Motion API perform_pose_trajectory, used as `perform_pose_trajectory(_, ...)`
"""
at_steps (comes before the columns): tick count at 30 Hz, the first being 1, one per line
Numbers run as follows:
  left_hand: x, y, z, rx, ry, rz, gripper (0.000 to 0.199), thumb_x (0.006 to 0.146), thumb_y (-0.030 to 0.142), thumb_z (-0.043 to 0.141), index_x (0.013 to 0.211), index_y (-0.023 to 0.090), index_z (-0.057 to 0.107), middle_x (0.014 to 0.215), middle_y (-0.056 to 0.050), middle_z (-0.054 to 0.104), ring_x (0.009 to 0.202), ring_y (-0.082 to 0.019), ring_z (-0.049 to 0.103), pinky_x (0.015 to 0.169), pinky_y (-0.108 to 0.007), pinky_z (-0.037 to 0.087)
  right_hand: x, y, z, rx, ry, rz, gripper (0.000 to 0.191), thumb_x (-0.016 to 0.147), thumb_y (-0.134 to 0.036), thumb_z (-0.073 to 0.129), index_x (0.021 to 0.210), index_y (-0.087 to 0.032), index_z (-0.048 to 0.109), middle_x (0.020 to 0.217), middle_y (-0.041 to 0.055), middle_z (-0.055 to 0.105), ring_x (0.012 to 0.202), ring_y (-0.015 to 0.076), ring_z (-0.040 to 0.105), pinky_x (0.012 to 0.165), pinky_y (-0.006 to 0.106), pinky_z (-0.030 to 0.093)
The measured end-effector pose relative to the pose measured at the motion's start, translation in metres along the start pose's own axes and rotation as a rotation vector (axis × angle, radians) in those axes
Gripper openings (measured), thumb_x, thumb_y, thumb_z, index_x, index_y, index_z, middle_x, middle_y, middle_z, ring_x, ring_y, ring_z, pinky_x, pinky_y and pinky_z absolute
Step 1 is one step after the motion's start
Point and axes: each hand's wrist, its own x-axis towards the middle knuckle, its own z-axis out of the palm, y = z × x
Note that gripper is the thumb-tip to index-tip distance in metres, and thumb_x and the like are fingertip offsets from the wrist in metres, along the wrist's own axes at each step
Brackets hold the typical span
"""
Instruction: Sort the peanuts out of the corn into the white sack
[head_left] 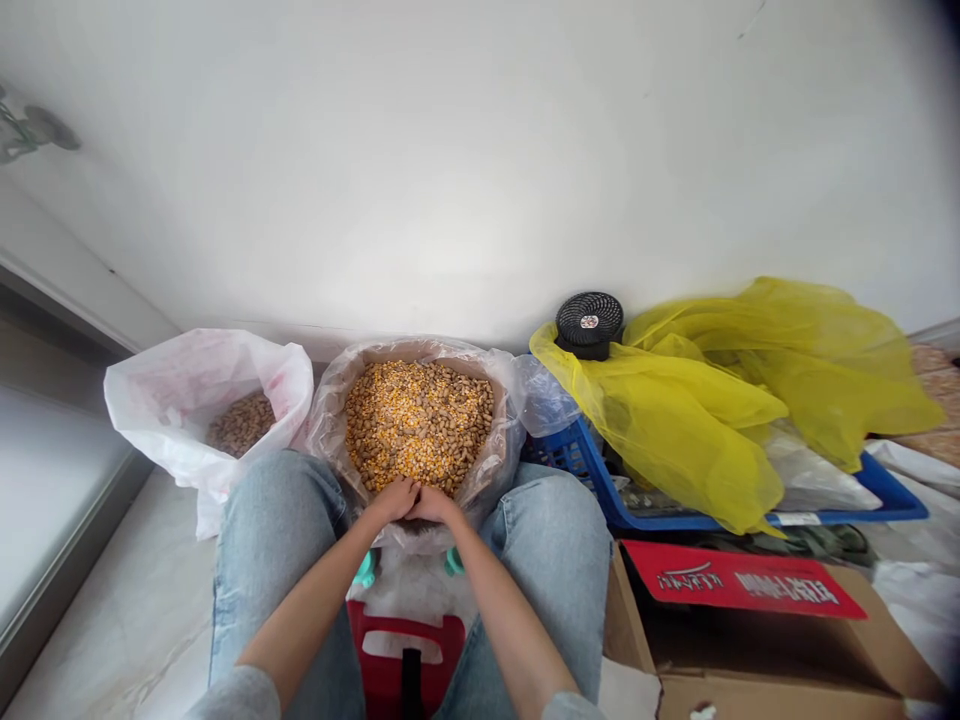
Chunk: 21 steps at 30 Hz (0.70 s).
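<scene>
A clear plastic bag [326, 420] stands wide-mouthed between my knees, full of yellow corn kernels mixed with brown, unshelled-looking peanuts [420, 415]. At its near rim, my left hand [397, 498] and my right hand [433, 504] meet, touching each other just over the mix. Both have curled, closed fingers; whatever lies inside them is too small or hidden to name. To the left, a white woven bag [157, 385] stands with its mouth spread, holding more of the brown peanuts [244, 424] low inside.
A blue plastic basket [592, 470] stands at the right, draped with yellow mesh [697, 430]. A small black fan [589, 322] sits at its back corner. Nearer lies an opened cardboard box [780, 690] with a red flap [742, 580]. A red plastic stool [450, 640] shows beneath me.
</scene>
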Motion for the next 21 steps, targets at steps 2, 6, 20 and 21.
perform_pose_trajectory(2,0.001,0.0,0.0,-0.01,0.009,0.0,0.036,0.081,0.032,0.025,0.083,0.014,0.056,0.091,-0.012,0.056,0.09,-0.021,0.049,0.084,-0.033,0.033,0.002,0.002,-0.001,0.094,-0.001,0.004,0.027,0.053,-0.019,0.063,0.08,-0.017,0.065,0.072,0.0006,0.065,0.068,0.0139,0.055,0.062,0.024,0.043)
perform_pose_trajectory(6,0.001,0.002,-0.003,-0.047,0.048,-0.006,0.035,0.081,0.032,0.026,0.08,0.015,0.056,0.09,-0.012,0.056,0.091,-0.02,0.049,0.084,-0.032,0.033,0.004,0.003,-0.003,0.287,0.01,0.011,0.023,0.052,-0.017,0.063,0.075,-0.015,0.063,0.068,-0.0007,0.063,0.067,0.013,0.055,0.064,0.024,0.043)
perform_pose_trajectory(20,0.004,0.025,-0.019,-0.713,0.241,-0.202,0.045,0.083,0.039,0.014,0.098,0.016,0.048,0.101,-0.008,0.058,0.085,-0.016,0.055,0.071,-0.028,0.043,-0.005,-0.023,-0.035,0.987,0.25,0.105,0.017,0.067,-0.034,0.045,0.077,-0.02,0.045,0.058,-0.0035,0.051,0.049,0.0074,0.049,0.046,0.019,0.042)
perform_pose_trajectory(21,0.003,0.029,-0.018,-0.902,0.209,-0.235,0.046,0.082,0.042,0.014,0.101,0.016,0.047,0.102,-0.008,0.058,0.082,-0.015,0.056,0.068,-0.027,0.044,-0.005,-0.027,-0.035,1.032,0.277,0.087,0.017,0.068,-0.035,0.043,0.077,-0.02,0.044,0.06,-0.0022,0.052,0.051,0.0077,0.05,0.047,0.019,0.043)
